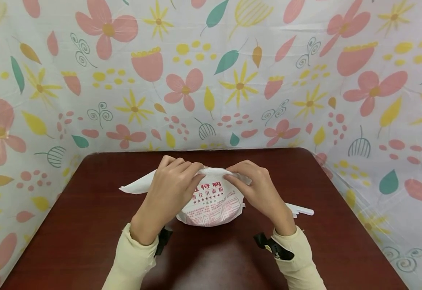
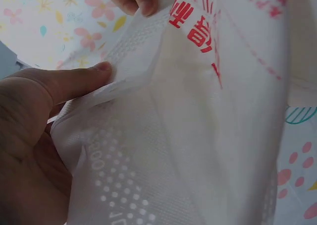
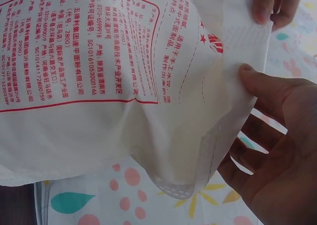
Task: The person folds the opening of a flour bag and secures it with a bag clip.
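Note:
A white flour bag (image 1: 211, 207) with red printed characters stands upright on the table between both hands. My left hand (image 1: 171, 191) pinches its top edge, thumb on the near face and fingers behind. At the other side of that edge my right hand (image 1: 259, 191) grips the bag the same way. The top band is folded over, and a white corner (image 1: 138, 185) juts out left beyond the left hand. In the left wrist view, the left thumb (image 2: 84, 84) presses the creased bag top (image 2: 148, 51). The right wrist view shows the right thumb (image 3: 262, 86) against the folded rim (image 3: 237, 56).
A dark reddish-brown table (image 1: 87, 241) lies under the bag. Beyond the right wrist, a white flat object with a notched edge (image 1: 301, 210) rests on it. A flower-patterned curtain (image 1: 211, 80) hangs behind the table and along both sides.

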Motion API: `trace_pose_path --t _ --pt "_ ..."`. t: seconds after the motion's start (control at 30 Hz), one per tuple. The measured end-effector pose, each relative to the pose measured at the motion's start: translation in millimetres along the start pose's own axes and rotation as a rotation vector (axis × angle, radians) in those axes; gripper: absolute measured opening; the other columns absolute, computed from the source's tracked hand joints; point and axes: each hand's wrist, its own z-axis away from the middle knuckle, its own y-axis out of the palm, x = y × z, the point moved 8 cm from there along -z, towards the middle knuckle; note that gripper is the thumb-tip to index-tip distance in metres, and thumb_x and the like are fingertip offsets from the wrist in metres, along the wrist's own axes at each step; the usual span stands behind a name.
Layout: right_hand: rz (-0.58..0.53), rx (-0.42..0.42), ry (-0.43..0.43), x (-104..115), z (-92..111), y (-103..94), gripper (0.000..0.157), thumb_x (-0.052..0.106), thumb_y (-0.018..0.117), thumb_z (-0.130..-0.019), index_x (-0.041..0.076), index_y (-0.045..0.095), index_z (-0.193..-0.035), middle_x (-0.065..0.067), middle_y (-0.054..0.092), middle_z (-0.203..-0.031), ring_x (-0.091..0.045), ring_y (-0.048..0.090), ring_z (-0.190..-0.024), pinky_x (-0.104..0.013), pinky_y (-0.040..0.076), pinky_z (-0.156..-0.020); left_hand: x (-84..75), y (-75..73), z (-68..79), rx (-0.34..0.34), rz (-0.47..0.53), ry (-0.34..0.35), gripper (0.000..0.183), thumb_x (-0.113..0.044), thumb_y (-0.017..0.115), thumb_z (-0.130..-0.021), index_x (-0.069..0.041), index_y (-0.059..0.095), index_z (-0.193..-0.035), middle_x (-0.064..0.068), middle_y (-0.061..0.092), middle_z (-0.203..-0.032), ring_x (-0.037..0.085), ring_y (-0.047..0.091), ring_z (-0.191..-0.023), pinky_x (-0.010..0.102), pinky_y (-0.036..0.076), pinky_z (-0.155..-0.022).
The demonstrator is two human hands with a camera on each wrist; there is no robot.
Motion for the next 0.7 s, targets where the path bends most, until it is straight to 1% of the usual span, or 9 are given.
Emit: trace_pose_path --t 0.1,0.2,0.33,0.43,0.57,0.7 --pt "0.011 -0.002 0.000 0.6 -0.5 0.2 0.015 0.024 0.067 -0.080 0.025 0.067 -0.095 0.014 0.062 -0.090 -0.002 0.055 -0.085 -0.019 0.044 -0.067 0.8 -0.4 2.7 -0.031 0.018 0.000 0.011 -0.018 0.063 -0.083 -0.013 0.064 -0.092 -0.005 0.063 -0.074 0.012 0.051 -0.063 0.029 0.033 -0.069" --pt "0.030 -0.017 -0.021 2.8 -0.6 -1.0 0.016 0.023 0.067 -0.080 0.025 0.067 -0.096 0.013 0.062 -0.091 -0.003 0.055 -0.086 -0.018 0.043 -0.069 -0.1 -1.2 3.2 -0.055 0.035 0.005 0.011 -0.018 0.063 -0.083 -0.013 0.064 -0.093 -0.005 0.064 -0.075 0.012 0.052 -0.065 0.030 0.034 -0.070" --pt "0.031 -0.051 -0.064 8.3 -1.4 -2.0 0.020 0.020 0.067 -0.080 0.022 0.067 -0.099 0.011 0.062 -0.093 -0.006 0.054 -0.089 -0.018 0.043 -0.072 -1.3 -4.2 2.7 -0.069 0.040 0.014 0.011 -0.017 0.063 -0.083 -0.012 0.065 -0.093 -0.004 0.065 -0.078 0.012 0.053 -0.066 0.030 0.034 -0.071" --pt "0.009 -0.070 -0.084 12.6 -2.1 -1.9 0.022 0.018 0.068 -0.079 0.018 0.067 -0.101 0.008 0.062 -0.096 -0.009 0.054 -0.092 -0.019 0.042 -0.075 -3.6 -5.6 1.6 -0.076 0.029 0.027 0.010 -0.016 0.063 -0.083 -0.012 0.065 -0.091 -0.004 0.065 -0.079 0.012 0.052 -0.064 0.029 0.034 -0.069" --pt "-0.011 -0.073 -0.106 19.7 -3.6 0.4 0.024 0.015 0.068 -0.079 0.017 0.066 -0.103 0.006 0.062 -0.099 -0.012 0.054 -0.095 -0.021 0.041 -0.078 -7.2 -6.4 1.6 -0.070 -0.008 0.036 0.009 -0.016 0.062 -0.083 -0.012 0.065 -0.091 -0.004 0.064 -0.077 0.013 0.051 -0.064 0.030 0.034 -0.068" --pt "0.000 -0.071 -0.119 23.7 -4.2 3.6 0.022 0.014 0.067 -0.080 0.017 0.066 -0.102 0.005 0.062 -0.098 -0.013 0.053 -0.096 -0.021 0.042 -0.079 -11.1 -7.0 4.3 -0.042 -0.050 0.026 0.014 -0.018 0.061 -0.083 -0.012 0.065 -0.094 -0.002 0.065 -0.079 0.014 0.052 -0.068 0.033 0.034 -0.073"
